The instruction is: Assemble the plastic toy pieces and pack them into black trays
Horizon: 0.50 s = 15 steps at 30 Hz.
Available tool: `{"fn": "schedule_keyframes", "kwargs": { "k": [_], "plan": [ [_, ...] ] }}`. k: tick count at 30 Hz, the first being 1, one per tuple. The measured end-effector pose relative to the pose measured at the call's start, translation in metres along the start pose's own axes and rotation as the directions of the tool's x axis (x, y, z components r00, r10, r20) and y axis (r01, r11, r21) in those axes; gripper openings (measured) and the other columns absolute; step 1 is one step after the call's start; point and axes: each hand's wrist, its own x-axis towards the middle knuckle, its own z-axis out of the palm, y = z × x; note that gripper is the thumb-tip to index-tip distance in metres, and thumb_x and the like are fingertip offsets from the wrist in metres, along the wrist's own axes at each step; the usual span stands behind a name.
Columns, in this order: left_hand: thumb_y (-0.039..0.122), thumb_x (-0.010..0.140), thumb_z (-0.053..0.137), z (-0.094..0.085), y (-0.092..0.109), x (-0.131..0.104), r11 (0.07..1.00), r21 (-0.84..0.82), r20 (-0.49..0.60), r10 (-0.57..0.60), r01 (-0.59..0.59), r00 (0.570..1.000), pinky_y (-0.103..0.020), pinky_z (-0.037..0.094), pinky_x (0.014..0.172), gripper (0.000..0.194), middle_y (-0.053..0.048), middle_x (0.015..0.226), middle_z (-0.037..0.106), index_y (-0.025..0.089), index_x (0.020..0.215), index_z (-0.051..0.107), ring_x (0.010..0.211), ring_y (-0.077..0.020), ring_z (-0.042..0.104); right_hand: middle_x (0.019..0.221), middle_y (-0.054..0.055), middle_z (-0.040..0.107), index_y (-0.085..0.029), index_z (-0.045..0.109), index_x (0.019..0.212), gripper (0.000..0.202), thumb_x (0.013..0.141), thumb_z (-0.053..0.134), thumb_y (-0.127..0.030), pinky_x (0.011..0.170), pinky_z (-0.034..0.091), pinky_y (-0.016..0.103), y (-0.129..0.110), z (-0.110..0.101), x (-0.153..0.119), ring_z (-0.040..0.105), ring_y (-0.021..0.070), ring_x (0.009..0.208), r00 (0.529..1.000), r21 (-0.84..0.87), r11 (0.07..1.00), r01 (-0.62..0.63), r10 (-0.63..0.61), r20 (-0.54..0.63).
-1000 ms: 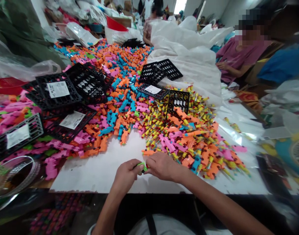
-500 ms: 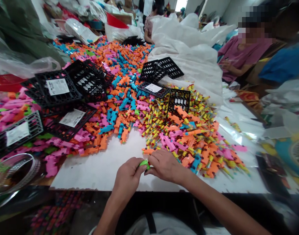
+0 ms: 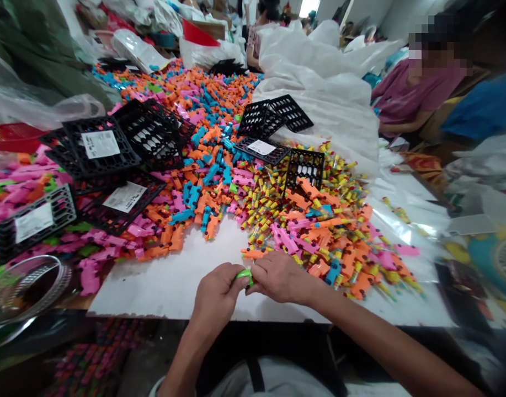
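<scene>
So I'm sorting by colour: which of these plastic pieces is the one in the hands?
The green piece, pinched between the left hand and right hand; the others lie loose in the pile.

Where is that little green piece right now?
In the head view, the green piece is pinched between the left hand and right hand, low centre, over the white table.

The green plastic piece (image 3: 245, 274) is mostly covered by the fingers (image 3: 236, 274) of both hands; its shape cannot be determined. Both forearms are cut off by the lower edge. The wire basket (image 3: 23, 286) is cut off at the left edge. The printing on the tray labels (image 3: 100, 144) is too small to read.
</scene>
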Motion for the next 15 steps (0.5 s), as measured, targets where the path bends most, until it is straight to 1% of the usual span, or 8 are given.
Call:
{"fn": "schedule_keyframes", "kwargs": {
  "k": [2, 4, 7, 10, 11, 13, 14, 15],
  "plan": [
    [0.036, 0.082, 0.050, -0.001, -0.001, 0.001, 0.999, -0.039, 0.009, -0.034, 0.034, 0.999, -0.028, 0.043, 0.066, 0.022, -0.001, 0.076, 0.065, 0.023, 0.081, 0.068, 0.071, -0.0159, 0.057, 0.066, 0.003, 0.059, -0.016, 0.054, 0.078, 0.043, 0.097, 0.039, -0.052, 0.058, 0.029, 0.031, 0.001, -0.001, 0.001, 0.054, 0.0165, 0.061, 0.999, -0.018, 0.999, 0.037, -0.037, 0.005],
    [0.037, 0.081, 0.051, 0.000, -0.003, 0.002, 0.993, -0.086, 0.017, -0.079, 0.080, 0.997, -0.027, 0.044, 0.061, 0.023, -0.001, 0.076, 0.067, 0.023, 0.081, 0.069, 0.065, -0.0151, 0.056, 0.064, 0.003, 0.058, -0.017, 0.053, 0.077, 0.044, 0.096, 0.038, -0.053, 0.057, 0.028, 0.031, 0.001, 0.000, 0.001, 0.053, 0.0164, 0.059, 0.999, -0.024, 0.999, 0.042, -0.042, 0.019],
    [0.038, 0.080, 0.052, 0.002, -0.008, 0.004, 0.986, -0.127, 0.034, -0.106, 0.110, 0.994, -0.027, 0.045, 0.058, 0.023, -0.001, 0.076, 0.068, 0.023, 0.082, 0.070, 0.062, -0.0147, 0.056, 0.067, 0.003, 0.059, -0.017, 0.054, 0.079, 0.040, 0.097, 0.039, -0.050, 0.060, 0.032, 0.031, -0.001, 0.005, 0.001, 0.053, 0.0168, 0.063, 1.000, 0.042, 0.999, 0.003, -0.003, 0.020],
    [0.039, 0.081, 0.054, 0.007, -0.012, 0.007, 0.981, -0.157, 0.031, -0.107, 0.111, 0.994, -0.028, 0.048, 0.063, 0.023, -0.001, 0.077, 0.070, 0.023, 0.086, 0.070, 0.069, -0.0164, 0.060, 0.077, 0.005, 0.062, -0.017, 0.055, 0.087, 0.032, 0.098, 0.042, -0.044, 0.066, 0.036, 0.031, -0.006, 0.013, -0.004, 0.054, 0.0177, 0.073, 0.997, 0.119, 0.990, -0.080, 0.078, 0.023],
    [0.039, 0.082, 0.053, 0.008, -0.013, 0.008, 0.983, -0.158, 0.030, -0.086, 0.090, 0.996, -0.028, 0.050, 0.068, 0.024, -0.002, 0.080, 0.071, 0.023, 0.087, 0.070, 0.074, -0.0171, 0.062, 0.078, 0.004, 0.062, -0.017, 0.055, 0.088, 0.031, 0.098, 0.042, -0.043, 0.067, 0.036, 0.031, -0.005, 0.014, -0.008, 0.054, 0.0176, 0.073, 0.994, 0.126, 0.987, -0.105, 0.103, 0.023],
    [0.039, 0.086, 0.050, 0.007, -0.016, 0.013, 0.989, -0.146, 0.003, -0.002, 0.002, 1.000, -0.030, 0.051, 0.081, 0.026, -0.003, 0.092, 0.072, 0.023, 0.095, 0.069, 0.088, -0.0179, 0.064, 0.072, 0.003, 0.059, -0.018, 0.056, 0.083, 0.031, 0.099, 0.040, -0.039, 0.065, 0.035, 0.030, 0.002, 0.011, -0.018, 0.051, 0.0169, 0.068, 0.989, 0.106, 0.984, -0.147, 0.148, -0.007],
    [0.040, 0.087, 0.048, 0.005, -0.019, 0.018, 0.991, -0.125, -0.041, 0.041, -0.046, 0.998, -0.031, 0.050, 0.085, 0.029, -0.004, 0.100, 0.071, 0.023, 0.101, 0.067, 0.093, -0.0179, 0.064, 0.068, 0.002, 0.057, -0.018, 0.055, 0.079, 0.032, 0.100, 0.038, -0.037, 0.063, 0.034, 0.030, 0.009, 0.007, -0.024, 0.049, 0.0167, 0.065, 0.981, 0.078, 0.980, -0.185, 0.188, -0.038],
    [0.041, 0.089, 0.047, 0.002, -0.022, 0.023, 0.993, -0.088, -0.109, 0.073, -0.083, 0.991, -0.032, 0.050, 0.088, 0.031, -0.006, 0.105, 0.069, 0.023, 0.108, 0.065, 0.096, -0.0182, 0.063, 0.065, 0.002, 0.056, -0.019, 0.055, 0.077, 0.034, 0.100, 0.038, -0.036, 0.062, 0.033, 0.031, 0.019, 0.000, -0.031, 0.047, 0.0170, 0.063, 0.964, 0.036, 0.967, -0.254, 0.256, -0.073]
  ]
}}
